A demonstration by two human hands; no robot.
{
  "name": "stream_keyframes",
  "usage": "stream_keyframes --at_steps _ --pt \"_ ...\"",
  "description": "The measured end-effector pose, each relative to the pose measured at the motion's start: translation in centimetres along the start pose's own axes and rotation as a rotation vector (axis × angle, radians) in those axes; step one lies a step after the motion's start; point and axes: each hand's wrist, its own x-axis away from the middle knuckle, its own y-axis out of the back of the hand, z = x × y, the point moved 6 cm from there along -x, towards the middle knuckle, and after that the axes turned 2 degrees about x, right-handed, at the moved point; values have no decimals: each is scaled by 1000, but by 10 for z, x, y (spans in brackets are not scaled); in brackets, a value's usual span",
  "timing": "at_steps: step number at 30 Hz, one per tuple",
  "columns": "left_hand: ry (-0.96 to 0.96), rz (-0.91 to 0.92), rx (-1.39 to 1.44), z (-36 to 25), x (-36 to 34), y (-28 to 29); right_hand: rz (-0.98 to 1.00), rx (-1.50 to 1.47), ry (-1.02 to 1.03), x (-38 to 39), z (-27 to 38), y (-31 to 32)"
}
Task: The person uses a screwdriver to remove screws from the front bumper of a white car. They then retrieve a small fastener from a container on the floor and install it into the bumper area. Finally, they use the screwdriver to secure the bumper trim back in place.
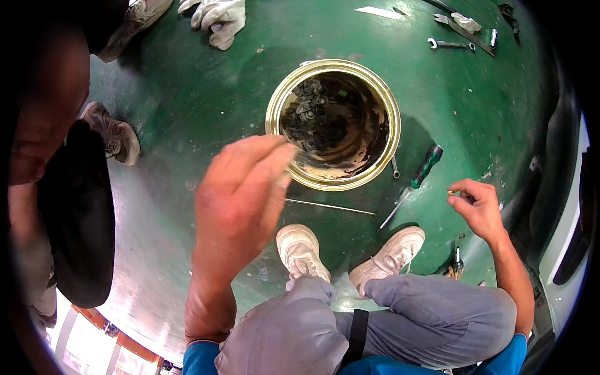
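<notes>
A round metal bucket [394, 119] with a gold-coloured rim stands on the floor, holding small dark metal parts [306, 103] such as clips or fasteners. My left hand [234, 203] is over its near-left rim, slightly blurred, fingers drawn together in a pinch; whatever they hold is hidden. Off to the right, my right hand [481, 209] is curled closed, thumb against the forefinger, around something small and dark that I cannot make out. Between that hand and the bucket lies a screwdriver [428, 167] with a green and black handle.
On the green floor [169, 206], a thin metal rod [331, 207] lies before my shoes [300, 247]. A spanner [451, 44] and a flat pry bar [465, 34] are at the far right, white gloves [222, 19] at the far left. Another person's shoe [115, 134] is left.
</notes>
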Motion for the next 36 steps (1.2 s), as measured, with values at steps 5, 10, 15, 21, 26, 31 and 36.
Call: stream_keyframes --at_steps 5,10,15,21,26,31,36 --pt "-161 254 -196 -27 -29 -36 0 -14 -24 8 -4 0" --pt "33 721 -443 -10 -67 -93 29 -7 -60 12 0 3" --pt "24 708 -530 27 -73 -133 15 -45 -64 19 -1 4" --pt "-63 637 -498 28 -73 -129 11 -55 -67 24 -8 2" --pt "-120 444 -209 -1 -67 -65 8 -72 -64 23 -12 2" --pt "-12 210 17 -6 -46 16 17 -102 -76 19 -11 0" --pt "-13 17 31 -7 -35 30 54 -64 -74 10 -9 -5"
